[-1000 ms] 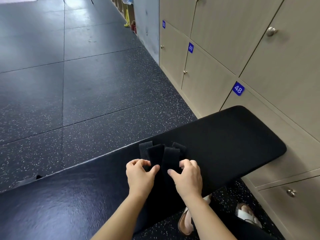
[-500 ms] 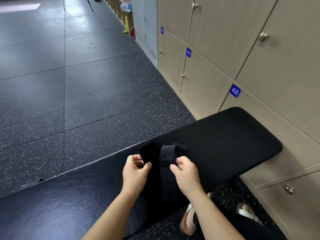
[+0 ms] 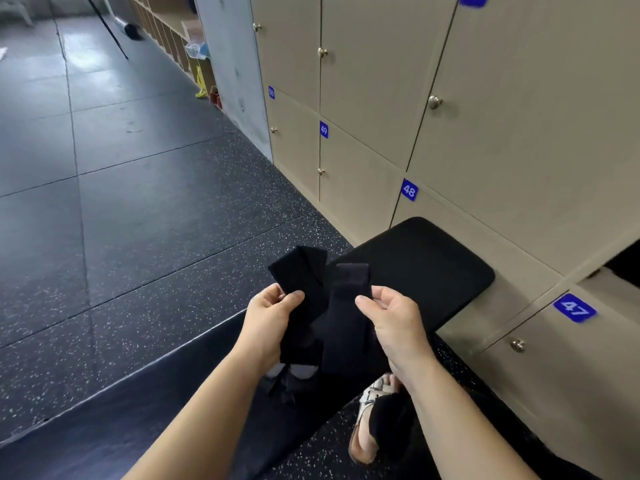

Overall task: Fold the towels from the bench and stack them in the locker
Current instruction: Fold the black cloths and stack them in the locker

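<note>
Speckled dark rubber floor (image 3: 138,237) runs along a wall of beige lockers (image 3: 519,116) with round metal knobs. A black padded bench (image 3: 426,265) reaches with its far end close to them. Over its near part a black towel (image 3: 343,327), folded into long strips, is held up in both hands. The left hand (image 3: 270,320) pinches the left strip between thumb and fingers; the right hand (image 3: 394,323) pinches the right strip likewise. A small blue plate (image 3: 409,190) reads 48.

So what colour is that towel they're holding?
Plain black, no visible pattern. The head view shows the towel best, held by the left hand and right hand.
</note>
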Demonstrator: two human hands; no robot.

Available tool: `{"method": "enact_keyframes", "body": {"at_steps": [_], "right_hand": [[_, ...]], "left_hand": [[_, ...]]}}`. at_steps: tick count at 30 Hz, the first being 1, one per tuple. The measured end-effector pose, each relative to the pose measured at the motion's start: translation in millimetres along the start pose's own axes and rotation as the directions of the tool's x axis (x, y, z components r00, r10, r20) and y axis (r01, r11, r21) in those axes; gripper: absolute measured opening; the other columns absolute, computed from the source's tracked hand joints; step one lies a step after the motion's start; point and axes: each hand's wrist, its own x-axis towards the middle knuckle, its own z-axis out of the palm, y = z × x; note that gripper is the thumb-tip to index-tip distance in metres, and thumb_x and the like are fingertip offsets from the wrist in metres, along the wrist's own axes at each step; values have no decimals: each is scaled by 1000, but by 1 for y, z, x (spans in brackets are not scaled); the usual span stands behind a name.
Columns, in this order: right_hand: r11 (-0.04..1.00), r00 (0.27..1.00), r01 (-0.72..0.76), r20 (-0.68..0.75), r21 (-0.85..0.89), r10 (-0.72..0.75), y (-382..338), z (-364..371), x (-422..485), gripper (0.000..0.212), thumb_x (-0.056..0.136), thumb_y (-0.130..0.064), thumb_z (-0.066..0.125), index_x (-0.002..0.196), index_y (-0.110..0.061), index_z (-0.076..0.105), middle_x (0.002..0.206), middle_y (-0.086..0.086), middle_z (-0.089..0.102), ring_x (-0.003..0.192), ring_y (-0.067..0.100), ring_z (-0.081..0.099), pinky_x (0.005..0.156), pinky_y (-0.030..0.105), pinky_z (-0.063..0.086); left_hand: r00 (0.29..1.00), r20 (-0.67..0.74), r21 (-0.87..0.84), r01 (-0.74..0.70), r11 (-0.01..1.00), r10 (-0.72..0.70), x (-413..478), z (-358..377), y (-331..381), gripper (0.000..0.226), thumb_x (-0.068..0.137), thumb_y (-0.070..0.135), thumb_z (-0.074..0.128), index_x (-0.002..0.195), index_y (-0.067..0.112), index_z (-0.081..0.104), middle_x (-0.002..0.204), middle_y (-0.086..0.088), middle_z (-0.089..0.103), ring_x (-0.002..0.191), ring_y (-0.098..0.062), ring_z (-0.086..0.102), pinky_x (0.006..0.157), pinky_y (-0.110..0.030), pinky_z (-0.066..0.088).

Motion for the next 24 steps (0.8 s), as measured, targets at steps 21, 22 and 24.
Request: {"method": "enact_keyframes", "body": {"at_steps": [21,22,24], "right_hand": [[983,886,142,-458,119,-73,-64,-190,-129,13,90,-7,59,98,-2,69,92,15,74,89,29,71,80,41,59],[981,883,152,-463,124,-78,-64,-196,-138,13,91,-8,60,96,-4,70,90,13,74,86,27,71,78,38,59],[980,877,175,-468,99,-110,-62,-207,-153,11,90,-9,60,92,-7,70,85,13,73,77,20,69,70,31,57]], "left_hand": [[801,587,79,85,993,-115,-141,202,-4,24,90,15,68,113,9,65,101,-15,75,92,-32,73,82,-47,58],[806,582,81,72,994,-106,-149,209,-7,24,90,12,69,113,9,64,101,-14,75,92,-32,73,83,-47,58],[814,575,88,34,996,-79,-162,223,-15,26,89,10,70,114,9,64,101,-14,75,91,-32,73,81,-47,59]]}}
